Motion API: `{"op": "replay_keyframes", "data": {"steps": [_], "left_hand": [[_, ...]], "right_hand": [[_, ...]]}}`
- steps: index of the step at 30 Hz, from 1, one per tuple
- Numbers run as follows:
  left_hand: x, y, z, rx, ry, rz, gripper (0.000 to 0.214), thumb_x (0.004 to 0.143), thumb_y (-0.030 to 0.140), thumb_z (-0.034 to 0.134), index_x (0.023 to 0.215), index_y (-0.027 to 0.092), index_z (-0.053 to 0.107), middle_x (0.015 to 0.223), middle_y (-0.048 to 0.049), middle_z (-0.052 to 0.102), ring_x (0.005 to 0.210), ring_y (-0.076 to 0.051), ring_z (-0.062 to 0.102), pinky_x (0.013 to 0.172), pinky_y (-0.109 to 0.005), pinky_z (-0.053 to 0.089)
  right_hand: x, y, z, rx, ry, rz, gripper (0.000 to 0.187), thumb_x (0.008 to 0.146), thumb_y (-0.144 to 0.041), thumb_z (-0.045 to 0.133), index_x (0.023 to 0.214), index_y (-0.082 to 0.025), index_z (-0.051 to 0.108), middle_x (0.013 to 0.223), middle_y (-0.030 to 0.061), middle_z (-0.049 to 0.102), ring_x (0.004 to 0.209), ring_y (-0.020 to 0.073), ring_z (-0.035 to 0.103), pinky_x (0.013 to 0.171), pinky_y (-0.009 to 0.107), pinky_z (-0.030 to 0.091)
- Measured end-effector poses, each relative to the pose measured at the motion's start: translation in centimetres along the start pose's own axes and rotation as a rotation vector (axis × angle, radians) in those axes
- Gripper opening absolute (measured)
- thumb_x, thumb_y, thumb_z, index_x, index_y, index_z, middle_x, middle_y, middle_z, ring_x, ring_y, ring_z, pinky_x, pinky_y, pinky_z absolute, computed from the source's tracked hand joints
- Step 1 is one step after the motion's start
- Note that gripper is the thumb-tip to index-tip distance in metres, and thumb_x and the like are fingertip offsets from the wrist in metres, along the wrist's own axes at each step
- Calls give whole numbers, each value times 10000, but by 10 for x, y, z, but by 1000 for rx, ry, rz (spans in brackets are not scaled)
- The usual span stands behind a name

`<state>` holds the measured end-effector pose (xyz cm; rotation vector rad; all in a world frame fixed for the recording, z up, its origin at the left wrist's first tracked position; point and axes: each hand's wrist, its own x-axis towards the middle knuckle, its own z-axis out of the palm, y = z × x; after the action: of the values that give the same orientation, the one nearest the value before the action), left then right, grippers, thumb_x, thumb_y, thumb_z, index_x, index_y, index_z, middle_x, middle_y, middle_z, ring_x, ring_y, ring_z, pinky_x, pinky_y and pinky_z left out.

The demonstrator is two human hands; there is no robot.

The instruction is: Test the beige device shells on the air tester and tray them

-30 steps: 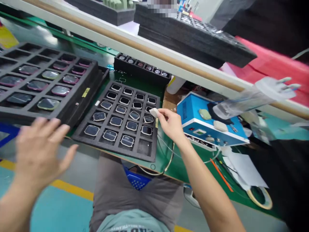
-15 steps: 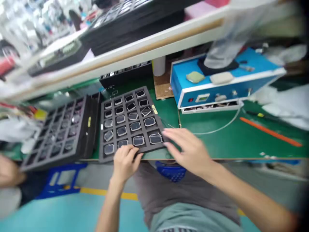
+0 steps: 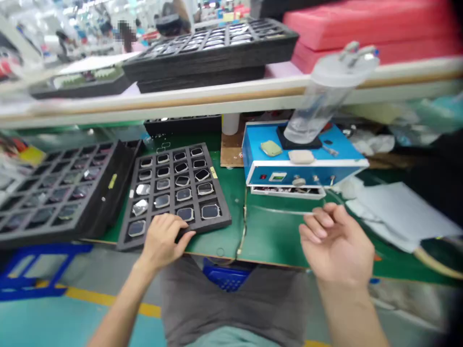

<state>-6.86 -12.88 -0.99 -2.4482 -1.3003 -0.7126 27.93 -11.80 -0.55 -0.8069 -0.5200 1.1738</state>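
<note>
A dark grey foam tray [image 3: 226, 215] lies on the green bench, its compartments holding several square watch cases with dark faces [image 3: 210, 211]. My left hand [image 3: 164, 239] rests on the tray's front edge, fingers over the rim and thumb apart, covering part of the front row. Off to the right, my right hand [image 3: 338, 248] is turned palm up above the bench, its fingers loosely curled. Nothing shows in its palm. A thin clear tube [image 3: 278, 210] runs up to the right fingers; whether they touch it is unclear.
Another stack of filled trays [image 3: 90, 212] stands at left. Behind my right hand is a blue control box [image 3: 260, 154] bearing a clear cylinder [image 3: 307, 115]. A shelf [image 3: 217, 99] crosses above, with trays and red foam blocks [image 3: 325, 29]. White sheets [image 3: 405, 212] lie at right.
My right hand has left the tray's right corner, moved right and turned palm up. My left hand stays at the tray's front edge. The view has shifted to the right.
</note>
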Motion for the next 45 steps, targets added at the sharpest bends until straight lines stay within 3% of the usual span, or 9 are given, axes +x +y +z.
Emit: {"op": "replay_keyframes", "data": {"steps": [4, 10, 14, 20, 27, 35, 39, 42, 45], "left_hand": [[-1, 1, 17, -18, -54, 8, 122, 925, 264, 653, 817, 208, 648, 783, -51, 696, 779, -226, 630, 740, -377, 469], [14, 13, 34, 4, -49, 26, 127, 894, 272, 634, 793, 196, 652, 782, -53, 694, 772, -223, 622, 699, -379, 452], [18, 23, 31, -12, -90, -10, 124, 912, 283, 635, 825, 197, 656, 816, -58, 699, 798, -233, 621, 719, -385, 444], [61, 38, 33, -54, -297, -116, 148, 992, 286, 663, 1051, 175, 741, 1115, -106, 770, 1069, -284, 666, 856, -409, 447], [111, 37, 35, 14, -480, 89, 40, 909, 132, 710, 906, 148, 747, 898, -130, 772, 930, -317, 704, 785, -415, 434], [102, 41, 37, 222, -456, 243, 355, 1000, 78, 524, 1325, 143, 648, 948, -121, 736, 919, -294, 681, 772, -388, 480], [107, 30, 38, 218, -459, 294, 326, 988, 81, 542, 1274, 153, 680, 963, -117, 732, 934, -306, 686, 740, -387, 506], [109, 23, 39, 60, -451, 198, 246, 977, 85, 530, 1102, 170, 724, 907, -109, 748, 913, -307, 705, 738, -393, 532], [105, 21, 46, -311, -261, -181, 215, 999, 202, 555, 1131, 213, 724, 1029, -94, 796, 913, -263, 734, 785, -378, 570]], "right_hand": [[5, -15, 8, -70, -347, -8, 246, 980, -455, 576, 804, -289, 619, 630, -80, 201, 469, 126, 147, 362, 218, 195], [4, 39, 71, -238, -674, 45, 143, 919, -413, 730, 947, -276, 698, 639, -46, 531, 505, 130, 492, 432, 246, 412], [28, 68, 97, -481, -669, -165, 219, 925, -422, 735, 1041, -239, 765, 718, -22, 647, 574, 128, 591, 542, 273, 525], [72, 83, 83, -667, -577, -523, 407, 1070, -518, 489, 1281, -250, 712, 1044, 63, 734, 815, 163, 695, 650, 292, 585], [81, 90, 72, -715, -486, -550, 356, 1057, -454, 532, 1284, -237, 701, 1074, 83, 757, 807, 178, 715, 760, 354, 634], [73, 90, 81, -611, -393, -522, 314, 1067, -475, 517, 1143, -249, 721, 1219, 96, 720, 1031, 214, 743, 802, 351, 670], [69, 100, 85, -503, -404, -465, 338, 1083, -517, 461, 1131, -231, 636, 1132, 87, 728, 956, 186, 768, 786, 318, 679], [68, 102, 84, -483, -384, -491, 266, 1077, -459, 504, 1120, -220, 613, 1110, 89, 712, 974, 186, 766, 841, 325, 674], [67, 98, 81, -536, -357, -561, 216, 1080, -390, 510, 1117, -218, 635, 1099, 92, 711, 1020, 204, 747, 906, 368, 658]]}}
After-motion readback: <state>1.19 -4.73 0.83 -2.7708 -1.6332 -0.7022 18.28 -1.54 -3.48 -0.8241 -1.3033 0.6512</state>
